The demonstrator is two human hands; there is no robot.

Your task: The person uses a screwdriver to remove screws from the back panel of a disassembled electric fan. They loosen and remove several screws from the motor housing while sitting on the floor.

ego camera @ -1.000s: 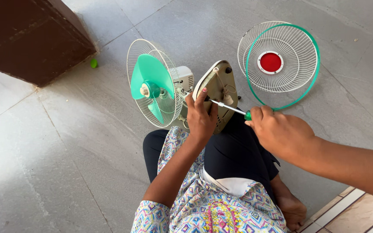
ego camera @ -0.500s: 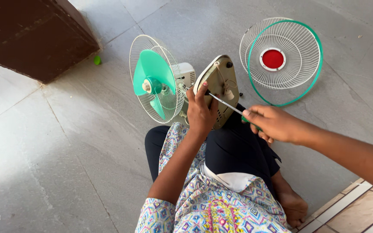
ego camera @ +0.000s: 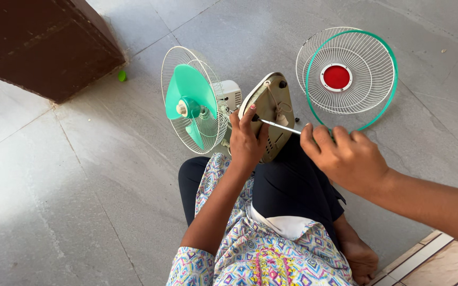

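A person sits on a grey tiled floor (ego camera: 70, 212), seen from above, with a small table fan (ego camera: 223, 106) tipped on its side across their lap at the centre of the frame. The fan's oval beige base (ego camera: 279, 103) faces up toward the camera. Its green blades (ego camera: 189, 100) sit inside the rear wire guard, left of centre.

The left hand (ego camera: 247, 140) is clasped around the lower edge of the base, steadying it. The right hand (ego camera: 345, 156), entering from the lower right, is closed around the handle of a screwdriver (ego camera: 279, 126). Its thin metal shaft runs left across the base, with the tip close by the left fingertips. Whether the tip sits in a screw head is hard to tell at this size.

The step in hand appears to be working a screw on the underside of the base. The next move likely calls for keeping the shaft square to the screw while the left hand holds the base from rocking.

The detached front guard (ego camera: 348, 77), white wire with a green rim and red centre disc, lies flat on the floor at upper right, well apart from the fan. A dark brown wooden block (ego camera: 38, 42) fills the upper left.

Compared with half a second earlier, the right hand has drawn slightly nearer the base; the left hand's hold is unchanged.
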